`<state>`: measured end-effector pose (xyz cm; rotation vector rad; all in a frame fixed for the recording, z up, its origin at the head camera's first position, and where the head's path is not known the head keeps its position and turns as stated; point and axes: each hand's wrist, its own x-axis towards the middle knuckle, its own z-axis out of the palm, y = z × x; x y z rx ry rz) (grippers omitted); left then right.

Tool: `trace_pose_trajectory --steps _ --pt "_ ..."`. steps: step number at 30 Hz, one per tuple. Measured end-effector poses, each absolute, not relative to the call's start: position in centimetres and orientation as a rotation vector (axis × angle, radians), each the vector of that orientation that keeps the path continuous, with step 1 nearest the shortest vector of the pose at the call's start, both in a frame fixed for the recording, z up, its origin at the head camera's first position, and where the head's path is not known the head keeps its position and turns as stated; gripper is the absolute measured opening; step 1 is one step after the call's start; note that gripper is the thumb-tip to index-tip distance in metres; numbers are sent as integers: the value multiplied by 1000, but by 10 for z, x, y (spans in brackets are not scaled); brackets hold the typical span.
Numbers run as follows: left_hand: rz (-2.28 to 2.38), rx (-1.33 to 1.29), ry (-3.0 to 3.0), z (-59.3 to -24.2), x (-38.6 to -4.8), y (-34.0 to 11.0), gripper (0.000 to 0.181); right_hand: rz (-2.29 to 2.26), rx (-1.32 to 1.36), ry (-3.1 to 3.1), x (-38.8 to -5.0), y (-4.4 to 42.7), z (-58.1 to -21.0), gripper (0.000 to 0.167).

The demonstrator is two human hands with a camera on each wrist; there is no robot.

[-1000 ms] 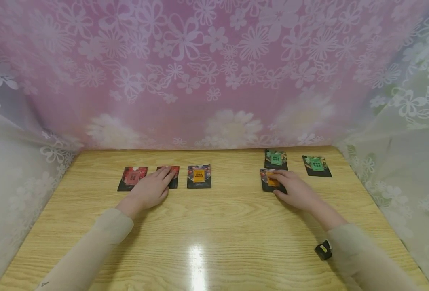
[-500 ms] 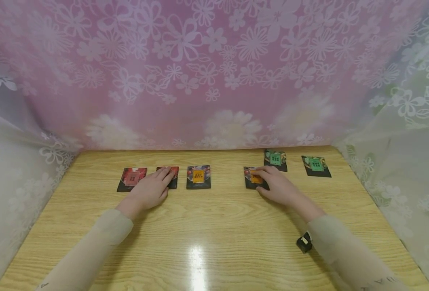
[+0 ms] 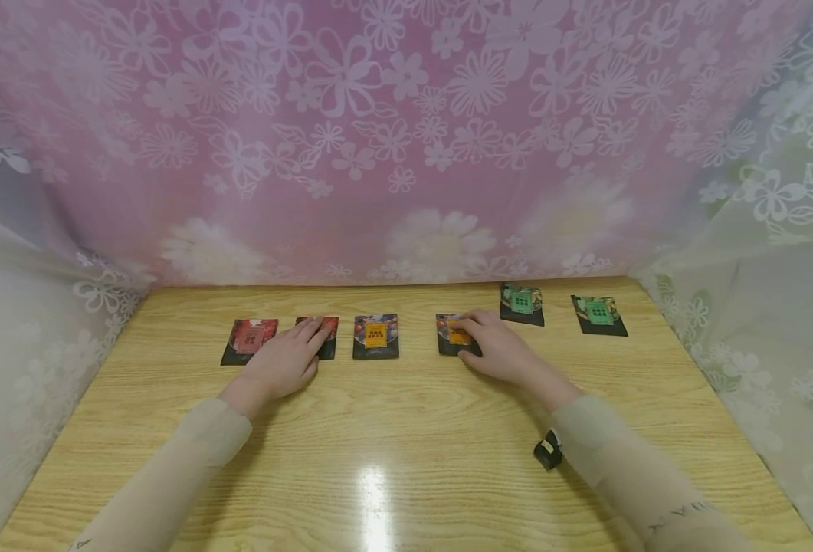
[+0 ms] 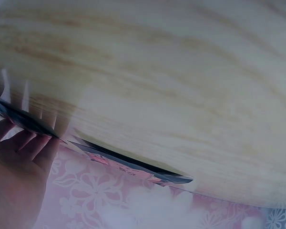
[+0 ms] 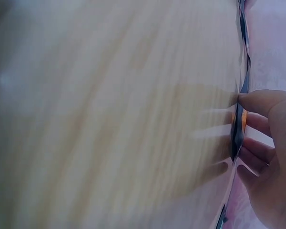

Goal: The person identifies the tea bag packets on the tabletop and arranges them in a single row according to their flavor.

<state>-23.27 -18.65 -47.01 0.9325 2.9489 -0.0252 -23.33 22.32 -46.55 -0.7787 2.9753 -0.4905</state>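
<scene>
In the head view, my left hand (image 3: 282,362) rests, fingers extended, on a red-and-black packet (image 3: 327,348); another red packet (image 3: 244,337) lies left of it, partly behind the hand. The left wrist view has the hand (image 4: 16,176) at a packet (image 4: 24,119). My right hand (image 3: 504,354) touches an orange-labelled packet (image 3: 449,347), fingers over its face and thumb at its lower right. A second orange-labelled packet (image 3: 376,351) lies flat between the hands. In the right wrist view, the hand (image 5: 279,148) is at the packet (image 5: 237,136).
Two green-labelled packets lie at the back right, one (image 3: 522,315) beyond my right hand and the other (image 3: 601,328) farther right. A small black object (image 3: 548,451) is beside the right sleeve. Floral cloth (image 3: 406,153) hangs behind the wooden table (image 3: 378,414).
My right hand has slid the orange-labelled packet leftward, away from the green-labelled ones. The small black object has shifted left with the right sleeve. My left hand stays on the red packet.
</scene>
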Motion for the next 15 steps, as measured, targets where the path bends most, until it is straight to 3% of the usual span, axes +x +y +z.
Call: trace_pose_trajectory --steps 15 --pt "-16 929 2943 -470 -233 -187 58 -518 -829 2965 -237 195 -464 59"
